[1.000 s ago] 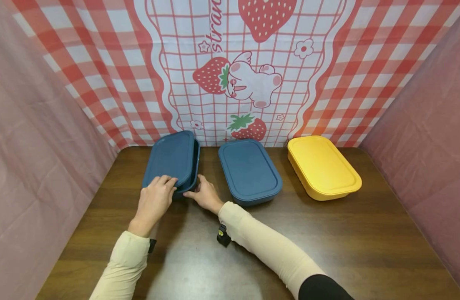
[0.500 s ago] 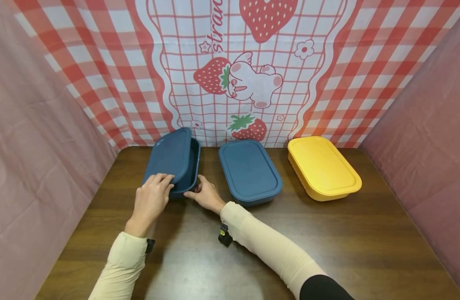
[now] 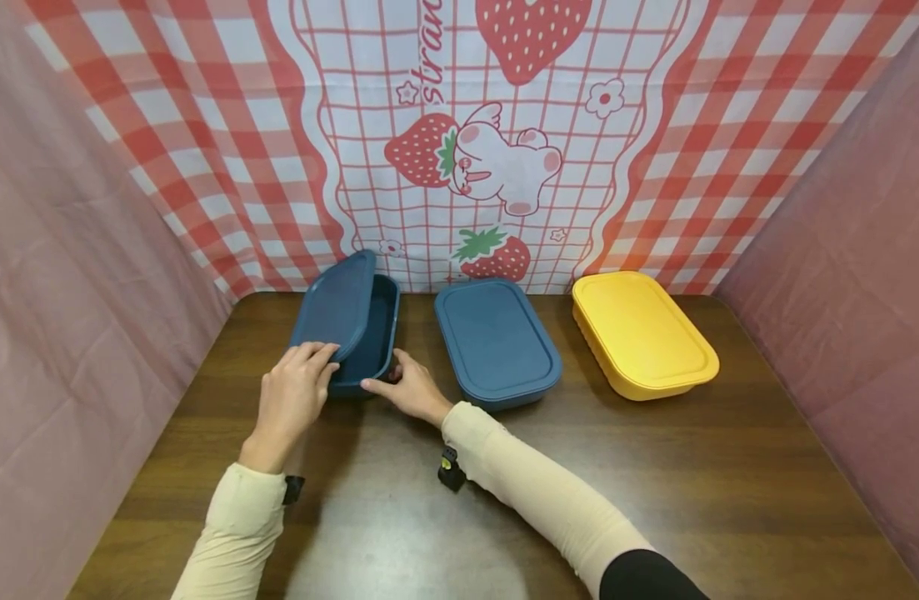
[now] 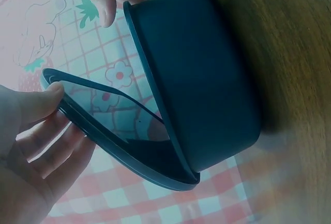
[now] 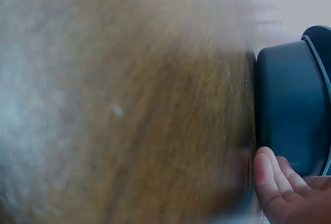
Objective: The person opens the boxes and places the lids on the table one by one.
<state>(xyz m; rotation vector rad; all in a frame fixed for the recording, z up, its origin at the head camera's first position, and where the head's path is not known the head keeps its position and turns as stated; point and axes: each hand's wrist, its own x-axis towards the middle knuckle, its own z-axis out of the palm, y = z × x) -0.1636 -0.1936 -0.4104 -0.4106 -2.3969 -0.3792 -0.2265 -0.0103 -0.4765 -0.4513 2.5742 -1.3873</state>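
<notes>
At the table's left stands a dark blue food container (image 3: 351, 390) with its matching lid (image 3: 335, 304) tilted up on the right side. My left hand (image 3: 290, 402) pinches the lid's near edge, thumb on one face and fingers on the other, as the left wrist view shows. The lid's left edge still leans on the container wall (image 4: 207, 79). Around the near right corner, my right hand (image 3: 414, 392) holds the container, thumb at the near wall and fingers along the right wall. Part of the inside shows dark; the lid hides the rest.
A second blue container (image 3: 499, 342) with its lid on stands just right of my right hand. Farther right is a yellow lidded container (image 3: 645, 333). A strawberry-print cloth (image 3: 264, 158) hangs behind the wooden table (image 3: 654, 475), with pink curtains at both sides.
My left hand has moved left and slightly up, tilting the lid steeper and baring more of the container's inside. The right hand has stayed almost still on the corner.
</notes>
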